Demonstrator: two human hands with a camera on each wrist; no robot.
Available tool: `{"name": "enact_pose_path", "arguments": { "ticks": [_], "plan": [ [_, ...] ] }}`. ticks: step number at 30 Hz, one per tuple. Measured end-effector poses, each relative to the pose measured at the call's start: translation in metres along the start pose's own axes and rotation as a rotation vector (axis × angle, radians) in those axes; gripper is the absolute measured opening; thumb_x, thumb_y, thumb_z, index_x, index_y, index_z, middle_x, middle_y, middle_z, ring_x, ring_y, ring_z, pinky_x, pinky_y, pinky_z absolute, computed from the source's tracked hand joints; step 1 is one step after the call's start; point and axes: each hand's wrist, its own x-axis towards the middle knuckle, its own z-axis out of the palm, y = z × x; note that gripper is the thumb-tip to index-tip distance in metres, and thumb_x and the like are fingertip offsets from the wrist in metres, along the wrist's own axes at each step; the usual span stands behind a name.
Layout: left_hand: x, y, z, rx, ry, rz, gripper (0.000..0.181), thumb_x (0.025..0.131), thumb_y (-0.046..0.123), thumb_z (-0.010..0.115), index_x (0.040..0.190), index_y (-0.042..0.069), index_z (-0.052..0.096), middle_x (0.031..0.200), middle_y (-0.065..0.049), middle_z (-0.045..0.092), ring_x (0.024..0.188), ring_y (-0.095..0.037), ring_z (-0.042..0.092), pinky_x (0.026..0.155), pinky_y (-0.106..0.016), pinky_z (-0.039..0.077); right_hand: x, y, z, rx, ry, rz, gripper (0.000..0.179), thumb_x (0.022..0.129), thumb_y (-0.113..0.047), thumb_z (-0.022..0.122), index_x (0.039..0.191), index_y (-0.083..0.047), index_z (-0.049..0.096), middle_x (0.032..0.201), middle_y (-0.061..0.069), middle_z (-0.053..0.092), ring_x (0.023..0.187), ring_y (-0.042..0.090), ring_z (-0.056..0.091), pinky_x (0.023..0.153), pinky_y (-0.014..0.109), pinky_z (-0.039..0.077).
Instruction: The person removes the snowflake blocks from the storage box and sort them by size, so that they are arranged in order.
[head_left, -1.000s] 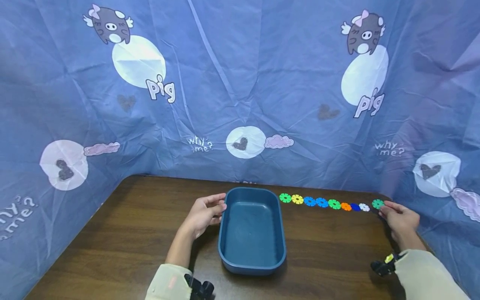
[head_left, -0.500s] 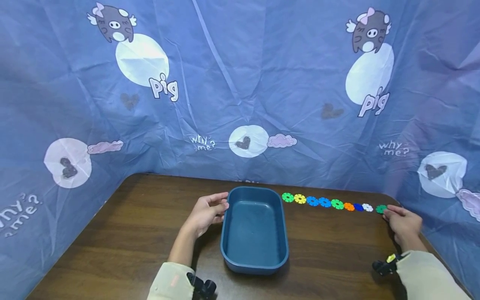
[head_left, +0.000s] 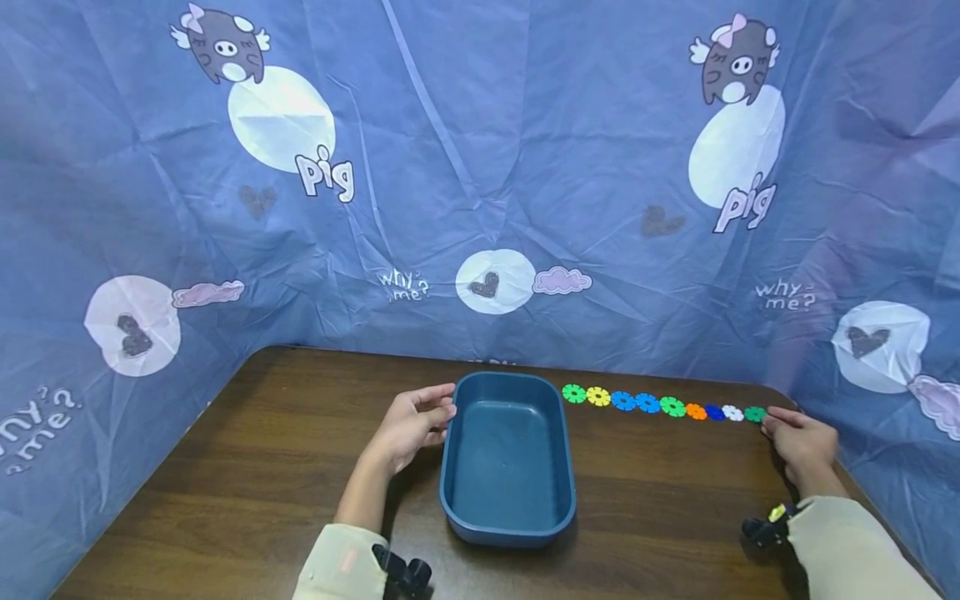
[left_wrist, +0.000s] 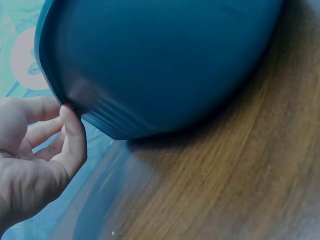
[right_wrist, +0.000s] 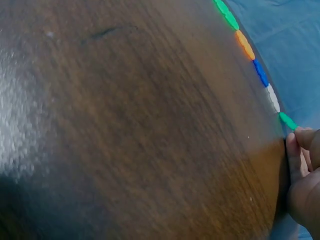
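My left hand [head_left: 408, 429] is at the far left rim of a deep blue plastic tub [head_left: 507, 535], pinching it between thumb and fingers, as the left wrist view [left_wrist: 42, 150] shows. On the right, my right hand [head_left: 804, 443] pinches the outer edge of a green snowflake disc [head_left: 752, 414]. That disc sits right at the side of a white snowflake disc [head_left: 732, 413], the end of a row along the table's far edge. Leftward from it run a dark blue disc [head_left: 715, 412], an orange disc [head_left: 696, 412], and several more in green, blue and yellow.
The brown wooden table [head_left: 660, 492] has rounded far corners. Behind and beside it hangs a blue cloth [head_left: 420, 225] printed with pigs and hearts. The tub stands left of the row, its far right corner near the first green disc [head_left: 568, 396].
My right hand has brought the green disc leftward, closing the small gap to the white one. My left hand keeps its place on the tub, and the head view has shifted slightly.
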Motion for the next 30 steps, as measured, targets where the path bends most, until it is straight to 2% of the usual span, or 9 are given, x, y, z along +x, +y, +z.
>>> {"name": "enact_pose_path", "arguments": {
  "ticks": [6, 10, 18, 20, 22, 24, 26, 30],
  "plan": [
    [0.000, 0.000, 0.001, -0.005, 0.005, 0.005, 0.040, 0.097, 0.001, 0.065, 0.137, 0.002, 0.062, 0.117, -0.017, 0.061, 0.086, -0.019, 0.063, 0.068, -0.029, 0.058, -0.001, 0.000, -0.001, 0.032, 0.005, 0.008, 0.038, 0.095, 0.000, 0.065, 0.130, 0.012, 0.063, 0.057, -0.030, 0.056, 0.056, -0.007, 0.061, 0.056, 0.012, 0.052],
    [0.001, -0.001, 0.001, -0.009, 0.002, 0.006, 0.040, 0.097, 0.001, 0.065, 0.137, 0.001, 0.062, 0.118, -0.019, 0.060, 0.086, -0.019, 0.063, 0.068, -0.029, 0.058, 0.000, 0.001, -0.001, 0.054, -0.013, 0.009, 0.039, 0.096, 0.003, 0.062, 0.133, 0.015, 0.058, 0.056, -0.029, 0.057, 0.056, -0.007, 0.062, 0.058, 0.013, 0.053],
    [0.001, 0.000, 0.001, -0.009, -0.002, 0.007, 0.040, 0.098, 0.000, 0.064, 0.138, 0.001, 0.061, 0.117, -0.018, 0.060, 0.085, -0.017, 0.063, 0.068, -0.027, 0.057, 0.000, 0.000, -0.003, 0.098, -0.046, 0.015, 0.039, 0.095, 0.008, 0.063, 0.133, 0.015, 0.058, 0.062, -0.025, 0.061, 0.060, -0.005, 0.065, 0.062, 0.016, 0.056],
    [0.001, 0.000, 0.001, -0.009, -0.001, 0.005, 0.040, 0.098, 0.000, 0.064, 0.138, 0.001, 0.061, 0.117, -0.018, 0.060, 0.086, -0.017, 0.063, 0.068, -0.028, 0.057, 0.000, 0.001, -0.005, 0.144, -0.057, 0.020, 0.032, 0.094, 0.009, 0.063, 0.126, 0.010, 0.066, 0.064, -0.023, 0.063, 0.061, -0.003, 0.066, 0.063, 0.017, 0.057],
    [0.001, 0.000, 0.001, -0.004, -0.001, 0.005, 0.040, 0.098, 0.001, 0.064, 0.138, 0.001, 0.061, 0.118, -0.018, 0.060, 0.086, -0.017, 0.063, 0.068, -0.028, 0.058, -0.001, 0.001, -0.007, 0.219, -0.077, 0.036, 0.025, 0.093, 0.012, 0.063, 0.109, -0.001, 0.076, 0.066, -0.018, 0.065, 0.063, -0.001, 0.068, 0.063, 0.018, 0.058],
    [0.001, 0.001, 0.001, -0.002, -0.001, 0.005, 0.040, 0.098, 0.001, 0.064, 0.138, 0.001, 0.061, 0.118, -0.018, 0.060, 0.086, -0.018, 0.063, 0.068, -0.028, 0.058, -0.001, 0.002, -0.009, 0.303, -0.098, 0.056, 0.031, 0.092, 0.015, 0.063, 0.091, -0.011, 0.079, 0.068, -0.014, 0.068, 0.065, 0.001, 0.069, 0.064, 0.019, 0.058],
    [0.001, 0.000, 0.001, 0.001, 0.001, 0.009, 0.040, 0.098, 0.001, 0.064, 0.137, 0.000, 0.061, 0.118, -0.019, 0.060, 0.086, -0.018, 0.063, 0.068, -0.029, 0.058, -0.002, 0.002, -0.010, 0.370, -0.119, 0.067, 0.040, 0.091, 0.017, 0.062, 0.079, -0.017, 0.078, 0.069, -0.012, 0.070, 0.066, 0.002, 0.070, 0.065, 0.020, 0.059],
    [0.001, -0.001, 0.001, -0.002, 0.003, 0.005, 0.040, 0.097, 0.001, 0.065, 0.137, 0.001, 0.062, 0.118, -0.019, 0.061, 0.086, -0.019, 0.063, 0.068, -0.029, 0.058, -0.005, 0.003, -0.012, 0.422, -0.155, 0.054, 0.039, 0.090, 0.019, 0.062, 0.083, -0.016, 0.080, 0.073, -0.011, 0.072, 0.069, 0.004, 0.071, 0.066, 0.021, 0.059]
  ]
}}
